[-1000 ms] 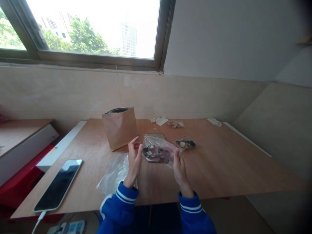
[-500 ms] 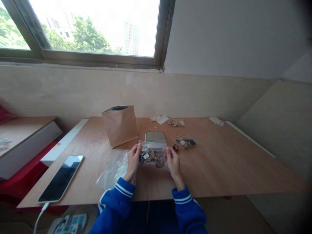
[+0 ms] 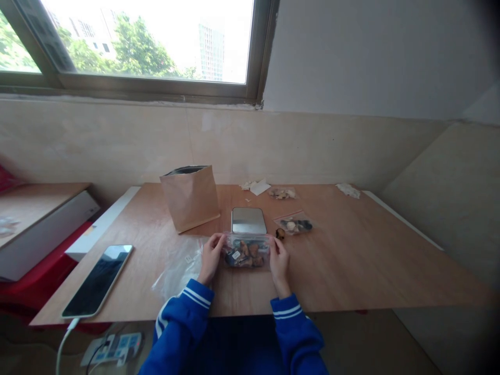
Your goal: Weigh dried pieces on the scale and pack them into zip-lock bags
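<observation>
Clear zip bag (image 3: 246,245) of dark lumps (image 3: 250,255) held between hands (image 3: 211,259)

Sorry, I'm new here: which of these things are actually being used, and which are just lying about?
In use: a zip bag of brown pieces, held by the left hand and right hand.

Just lying about: a smartphone, a kraft paper bag, a crumpled clear plastic bag.
</observation>
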Available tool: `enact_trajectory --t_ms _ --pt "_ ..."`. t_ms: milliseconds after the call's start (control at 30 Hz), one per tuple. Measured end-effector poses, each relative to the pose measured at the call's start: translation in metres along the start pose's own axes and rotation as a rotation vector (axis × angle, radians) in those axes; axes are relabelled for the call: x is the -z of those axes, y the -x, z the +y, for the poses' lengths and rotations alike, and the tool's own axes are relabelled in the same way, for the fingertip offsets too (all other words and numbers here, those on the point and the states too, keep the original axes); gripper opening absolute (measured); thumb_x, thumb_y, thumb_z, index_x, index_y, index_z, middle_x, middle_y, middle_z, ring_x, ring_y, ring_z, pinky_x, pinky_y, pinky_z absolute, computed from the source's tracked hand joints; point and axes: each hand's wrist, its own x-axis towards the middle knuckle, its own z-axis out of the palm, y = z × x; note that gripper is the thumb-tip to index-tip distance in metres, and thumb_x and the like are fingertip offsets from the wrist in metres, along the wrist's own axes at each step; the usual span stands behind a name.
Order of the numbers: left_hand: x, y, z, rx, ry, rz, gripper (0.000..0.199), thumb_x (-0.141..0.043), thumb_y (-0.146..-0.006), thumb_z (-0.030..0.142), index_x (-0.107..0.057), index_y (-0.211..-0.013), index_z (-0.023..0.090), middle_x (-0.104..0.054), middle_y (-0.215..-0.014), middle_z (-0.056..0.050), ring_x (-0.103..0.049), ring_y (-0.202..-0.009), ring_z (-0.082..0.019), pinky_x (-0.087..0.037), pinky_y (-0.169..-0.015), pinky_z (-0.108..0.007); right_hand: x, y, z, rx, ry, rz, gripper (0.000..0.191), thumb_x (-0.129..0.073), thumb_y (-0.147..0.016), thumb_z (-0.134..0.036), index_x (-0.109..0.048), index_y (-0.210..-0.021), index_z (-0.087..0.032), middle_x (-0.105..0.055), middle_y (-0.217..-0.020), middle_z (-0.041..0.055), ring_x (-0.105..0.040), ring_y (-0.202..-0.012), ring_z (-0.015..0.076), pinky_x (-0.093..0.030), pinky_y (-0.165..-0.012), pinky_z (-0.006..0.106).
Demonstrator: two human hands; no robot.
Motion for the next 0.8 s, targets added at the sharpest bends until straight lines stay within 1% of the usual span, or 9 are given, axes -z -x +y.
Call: enact_trajectory --t_ms 100,200,300,433,600,800 --pt "0.0008 0.0004 0.0023 -0.005 -0.019 0.015 0.037 -0.064 -0.080 0.053 -0.069 -0.086 0.016 -0.065 -0.071 -0.002 -0.059 -0.066 -0.016 -0.043 -0.058 -0.023 0.0016 0.0002 -0.0027 0.013 0.036 -0.016 0.062 -0.036 -0.092 -0.063 -0.069 -0.107 -0.013 -0.071 -0.081 0.0087 -0.065 -0.074 0.0217 -0.052 -0.070 0.033" --pt "0.0011 0.0003 0.0024 -0.007 -0.033 0.023 0.037 -0.064 -0.079 0.053 -0.069 -0.084 0.017 -0.063 -0.069 -0.001 -0.057 -0.063 -0.015 -0.042 -0.057 -0.023 0.0016 0.0005 -0.0030 0.018 0.045 -0.015 0.061 -0.036 -0.092 -0.064 -0.069 -0.103 -0.013 -0.071 -0.082 0.0093 -0.065 -0.075 0.0221 -0.053 -0.070 0.033" --pt "0.0016 -0.0006 -0.0002 -0.018 -0.050 0.038 0.037 -0.065 -0.078 0.054 -0.068 -0.082 0.016 -0.063 -0.069 -0.001 -0.056 -0.063 -0.015 -0.042 -0.057 -0.023 0.0011 0.0004 -0.0008 0.013 0.039 0.000 0.056 -0.039 -0.091 -0.063 -0.068 -0.097 -0.015 -0.072 -0.087 0.0105 -0.066 -0.079 0.0229 -0.053 -0.076 0.035" --pt "0.0028 -0.0018 -0.0055 -0.038 -0.086 0.042 0.035 -0.063 -0.080 0.052 -0.067 -0.081 0.017 -0.062 -0.069 0.000 -0.055 -0.063 -0.015 -0.041 -0.058 -0.023 0.0008 0.0006 0.0016 0.002 0.007 0.015 0.050 -0.044 -0.090 -0.060 -0.066 -0.095 -0.016 -0.073 -0.093 0.0118 -0.066 -0.084 0.0232 -0.052 -0.082 0.037" --pt "0.0025 -0.0017 -0.0059 -0.058 -0.098 0.058 0.033 -0.064 -0.080 0.051 -0.067 -0.080 0.018 -0.065 -0.071 -0.002 -0.056 -0.066 -0.017 -0.041 -0.062 -0.025 -0.0001 0.0016 0.0003 0.023 -0.013 0.042 0.047 -0.048 -0.088 -0.060 -0.065 -0.092 -0.017 -0.073 -0.094 0.0115 -0.067 -0.086 0.0232 -0.052 -0.081 0.037" --pt "0.0020 -0.0017 -0.0035 -0.064 -0.081 0.072 0.032 -0.066 -0.078 0.050 -0.066 -0.076 0.018 -0.065 -0.073 -0.002 -0.057 -0.070 -0.017 -0.042 -0.066 -0.025 -0.0013 0.0000 -0.0007 0.041 -0.003 0.050 0.049 -0.050 -0.085 -0.063 -0.065 -0.089 -0.016 -0.072 -0.090 0.0106 -0.066 -0.081 0.0224 -0.053 -0.077 0.036"
